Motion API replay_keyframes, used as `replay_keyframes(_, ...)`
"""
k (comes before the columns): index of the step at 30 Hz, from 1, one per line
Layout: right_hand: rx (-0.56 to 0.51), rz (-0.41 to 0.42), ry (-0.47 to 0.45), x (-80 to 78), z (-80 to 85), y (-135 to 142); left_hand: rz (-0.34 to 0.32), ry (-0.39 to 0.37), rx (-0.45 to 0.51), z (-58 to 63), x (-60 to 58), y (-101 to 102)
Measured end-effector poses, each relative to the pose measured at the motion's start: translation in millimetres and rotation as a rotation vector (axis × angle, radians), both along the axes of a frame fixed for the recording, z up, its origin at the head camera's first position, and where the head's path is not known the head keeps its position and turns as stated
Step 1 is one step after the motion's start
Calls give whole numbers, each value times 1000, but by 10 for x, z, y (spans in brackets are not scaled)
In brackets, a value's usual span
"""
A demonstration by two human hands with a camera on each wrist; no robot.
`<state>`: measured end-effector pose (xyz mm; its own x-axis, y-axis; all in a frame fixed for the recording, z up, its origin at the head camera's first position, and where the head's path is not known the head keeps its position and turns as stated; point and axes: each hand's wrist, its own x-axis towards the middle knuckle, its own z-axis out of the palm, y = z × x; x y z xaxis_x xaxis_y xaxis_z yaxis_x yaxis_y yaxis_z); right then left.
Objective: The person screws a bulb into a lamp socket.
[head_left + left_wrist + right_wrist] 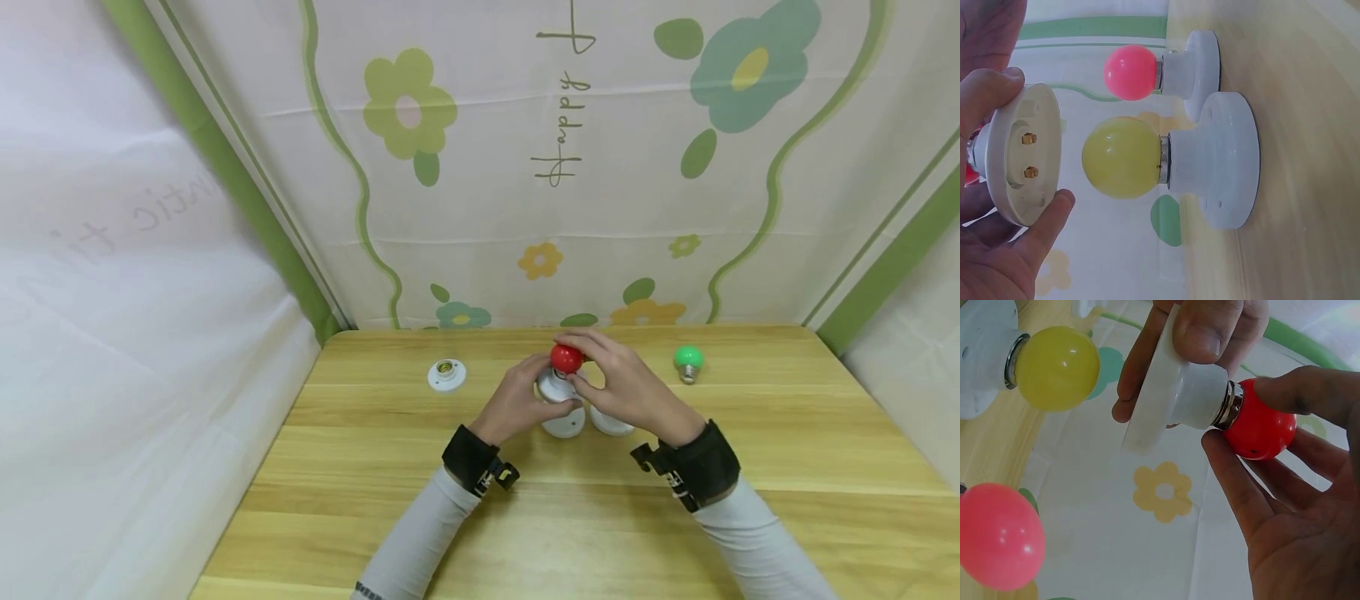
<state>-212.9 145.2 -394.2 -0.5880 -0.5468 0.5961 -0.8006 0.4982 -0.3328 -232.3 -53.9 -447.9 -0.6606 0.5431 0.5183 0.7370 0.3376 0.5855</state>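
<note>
My left hand (519,402) holds a round white lamp socket (1200,394) by its base, raised off the table. Two brass screws show on the socket's hollow underside in the left wrist view. With thumb and fingers, my right hand (626,383) grips a red bulb (1263,425) at the socket's mouth. Part of the bulb's metal cap shows outside the socket. Below the hands, a yellow bulb (1121,157) sits in a white socket (1229,159). Beside it, a pink bulb (1130,72) sits in another socket (1204,72).
A bulbless white socket (447,375) lies at the back left of the wooden table (360,467). On the right lies a loose green bulb (688,360), its metal cap toward me. A printed cloth (480,200) hangs behind the table, with more cloth at both sides.
</note>
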Motion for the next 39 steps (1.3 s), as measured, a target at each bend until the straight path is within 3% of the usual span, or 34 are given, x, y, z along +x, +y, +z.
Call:
replay_keyframes(19, 4, -88, -14, -10, -16, 2, -3, -1, -10, -31, 5, 16)
replay_keyframes(30, -4, -17, -42, -6, 6, 22, 1, 0, -23, -39, 2, 20)
replay_keyframes(39, -17, -25, -11, -8, -3, 27, -8, 5, -20, -27, 15, 23)
